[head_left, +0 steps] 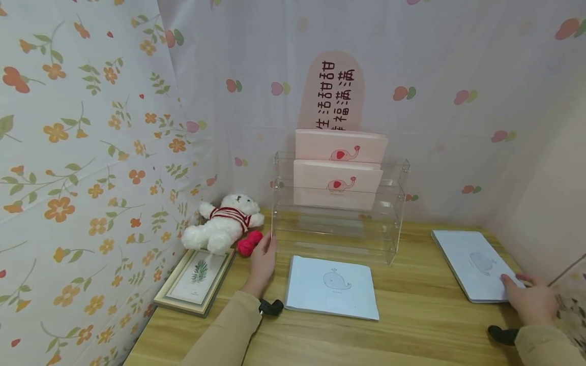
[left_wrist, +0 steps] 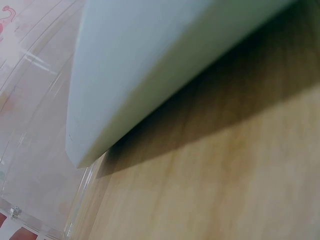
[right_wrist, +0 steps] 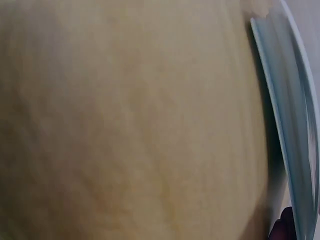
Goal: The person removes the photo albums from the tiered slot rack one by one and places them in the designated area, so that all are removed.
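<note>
At the clear acrylic rack's (head_left: 336, 246) lower left side, my left hand (head_left: 262, 262) rests its fingers against the side panel. My right hand (head_left: 533, 300) pinches the near right corner of a pale blue whale booklet (head_left: 476, 267), thumb on top. In the right wrist view that booklet (right_wrist: 287, 100) shows edge-on, with a dark fingertip (right_wrist: 285, 225) at its lower end. Another whale booklet (head_left: 331, 287) lies flat before the rack, and its corner (left_wrist: 115, 85) fills much of the left wrist view. Pink elephant booklets (head_left: 339, 185) stand in the rack's upper tiers.
A white teddy bear (head_left: 224, 223) in a striped top lies left of the rack, a red bow-like item (head_left: 249, 243) beside it. Framed plant pictures (head_left: 197, 282) lie near the table's left edge. Patterned curtains (head_left: 91, 178) hang at the left and behind.
</note>
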`<action>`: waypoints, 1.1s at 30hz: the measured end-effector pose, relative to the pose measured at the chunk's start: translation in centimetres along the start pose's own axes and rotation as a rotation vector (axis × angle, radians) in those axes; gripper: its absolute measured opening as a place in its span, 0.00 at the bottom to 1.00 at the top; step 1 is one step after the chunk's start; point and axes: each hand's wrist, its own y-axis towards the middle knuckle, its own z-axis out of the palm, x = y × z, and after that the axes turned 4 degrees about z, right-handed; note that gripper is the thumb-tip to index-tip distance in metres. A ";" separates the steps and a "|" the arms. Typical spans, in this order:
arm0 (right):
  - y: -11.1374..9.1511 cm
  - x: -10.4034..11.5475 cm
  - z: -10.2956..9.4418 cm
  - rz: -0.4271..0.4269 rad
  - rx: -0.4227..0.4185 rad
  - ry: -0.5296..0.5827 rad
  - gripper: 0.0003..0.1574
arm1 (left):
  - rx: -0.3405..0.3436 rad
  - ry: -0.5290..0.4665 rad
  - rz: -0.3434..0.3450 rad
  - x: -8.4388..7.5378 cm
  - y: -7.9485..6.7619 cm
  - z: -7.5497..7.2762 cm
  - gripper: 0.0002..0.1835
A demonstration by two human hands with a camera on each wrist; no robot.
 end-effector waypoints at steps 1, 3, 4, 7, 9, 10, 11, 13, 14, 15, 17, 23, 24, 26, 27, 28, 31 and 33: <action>0.0 -0.1 0.0 0.003 0.012 -0.011 0.50 | 0.003 -0.001 0.001 0.1 0.0 0.0 0.29; 0.1 -0.2 0.0 -0.002 0.026 -0.035 0.52 | 0.010 -0.008 -0.006 0.0 0.0 0.0 0.29; 0.1 -0.2 0.0 -0.004 0.032 -0.043 0.52 | 0.014 -0.012 -0.010 0.0 0.0 0.0 0.29; 0.3 -0.2 0.1 -0.032 0.047 -0.072 0.52 | 0.024 -0.026 -0.026 -0.1 0.0 0.0 0.30; 0.3 -0.2 0.2 -0.045 0.051 -0.097 0.51 | 0.024 -0.032 -0.033 0.0 0.0 0.0 0.30; 0.4 -0.2 0.2 -0.050 0.055 -0.110 0.50 | 0.028 -0.028 -0.043 0.5 0.2 0.1 0.31; 0.4 -0.2 0.2 -0.053 0.056 -0.120 0.50 | 0.032 -0.029 -0.058 0.8 0.3 0.1 0.31; 0.3 -0.1 0.4 -0.041 0.059 -0.152 0.48 | 0.045 -0.046 -0.091 1.6 0.7 0.3 0.31; 0.3 0.0 0.4 -0.040 0.065 -0.174 0.48 | 0.050 -0.045 -0.100 2.1 0.8 0.4 0.32; 0.3 0.0 0.4 -0.040 0.066 -0.201 0.48 | 0.055 -0.051 -0.117 2.5 1.0 0.5 0.32; 0.1 0.3 0.4 -0.046 0.077 -0.253 0.49 | 0.067 -0.071 -0.133 2.9 1.2 0.5 0.32; -0.7 2.2 0.3 -0.098 0.092 -0.363 0.52 | 0.077 -0.091 -0.138 3.1 1.4 0.4 0.30; -0.9 2.6 0.3 -0.116 0.087 -0.359 0.52 | 0.078 -0.085 -0.138 3.0 1.3 0.4 0.29; -1.4 3.7 0.0 -0.190 0.078 -0.344 0.51 | 0.076 -0.075 -0.142 2.9 1.3 0.5 0.29; -1.7 4.4 -0.1 -0.227 0.071 -0.328 0.51 | 0.072 -0.071 -0.143 2.8 1.2 0.5 0.29; -2.0 5.2 -0.1 -0.262 0.061 -0.310 0.50 | 0.067 -0.060 -0.130 2.6 1.2 0.5 0.29; -3.2 7.8 0.1 -0.379 0.006 -0.229 0.47 | 0.039 -0.033 -0.089 1.7 0.8 0.4 0.28; -4.1 10.0 0.7 -0.433 -0.045 -0.135 0.43 | 0.020 -0.017 -0.053 1.0 0.6 0.3 0.27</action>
